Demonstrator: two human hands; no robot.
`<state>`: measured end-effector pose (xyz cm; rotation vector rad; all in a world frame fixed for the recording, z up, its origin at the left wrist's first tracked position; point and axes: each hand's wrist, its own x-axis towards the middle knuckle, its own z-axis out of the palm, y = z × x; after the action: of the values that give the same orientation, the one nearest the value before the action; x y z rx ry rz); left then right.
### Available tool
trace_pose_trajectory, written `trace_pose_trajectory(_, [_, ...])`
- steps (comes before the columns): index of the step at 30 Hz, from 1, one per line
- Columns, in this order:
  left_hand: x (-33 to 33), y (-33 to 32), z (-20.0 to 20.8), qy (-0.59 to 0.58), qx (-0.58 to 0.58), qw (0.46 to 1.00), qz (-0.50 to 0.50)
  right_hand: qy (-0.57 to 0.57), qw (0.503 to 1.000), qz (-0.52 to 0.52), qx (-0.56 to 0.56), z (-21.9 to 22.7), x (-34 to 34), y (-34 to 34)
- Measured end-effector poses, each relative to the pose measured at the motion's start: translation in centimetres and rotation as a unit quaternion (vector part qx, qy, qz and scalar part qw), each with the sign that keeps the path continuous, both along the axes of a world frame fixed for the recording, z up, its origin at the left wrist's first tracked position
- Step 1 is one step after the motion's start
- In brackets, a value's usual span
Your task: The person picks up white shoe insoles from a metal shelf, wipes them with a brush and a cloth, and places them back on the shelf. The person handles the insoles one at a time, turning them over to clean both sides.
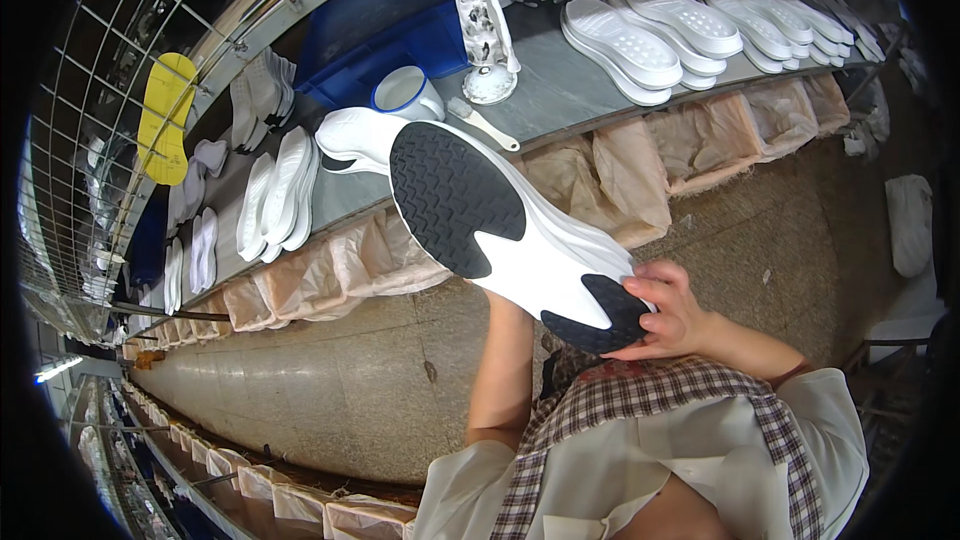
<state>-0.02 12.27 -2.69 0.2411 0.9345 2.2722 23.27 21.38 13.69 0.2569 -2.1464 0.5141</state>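
Note:
A white shoe sole (535, 270) with black rubber tread patches is held up in front of me, its underside showing. My right hand (668, 312) grips its heel end, fingers curled round the edge by the small black patch. From below, my left forearm (500, 365) reaches up behind the sole's middle, so the left hand and its fingers are hidden. The sole's broad front end points up and left, toward the bench. Just behind that end lies another white sole (350, 130) on the bench edge, partly covered.
The grey bench (550, 60) carries a white mug with a blue rim (405, 92), a white-handled brush (485, 125), a blue crate (385, 40) and several white soles (625, 45). Paper-lined bins (625, 175) hang along its front. A yellow sole-shaped piece (167, 120) hangs on wire mesh.

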Motion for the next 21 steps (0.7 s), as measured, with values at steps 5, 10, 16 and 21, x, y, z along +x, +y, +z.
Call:
trace_pose_trajectory(5, [0.4, 0.4, 3.1, -0.039, 0.020, 0.997, 0.064, -0.020, 1.000, 0.003, -0.023, 0.7, 0.1, 0.2])
trace_pose_trajectory(10, [2.0, 0.8, 7.3, 0.082, 0.055, 0.994, 0.043, -0.050, 0.989, 0.042, -0.136, 1.5, -0.1, 1.2])
trace_pose_trajectory(16, [3.1, 2.2, 9.7, 0.084, 0.053, 0.995, 0.027, -0.056, 0.978, 0.071, -0.186, 2.7, -1.0, 1.2])
trace_pose_trajectory(21, [2.8, 2.7, 8.1, 0.035, 0.105, 0.992, -0.054, -0.062, 0.976, 0.066, -0.197, 3.3, -1.0, 1.2])
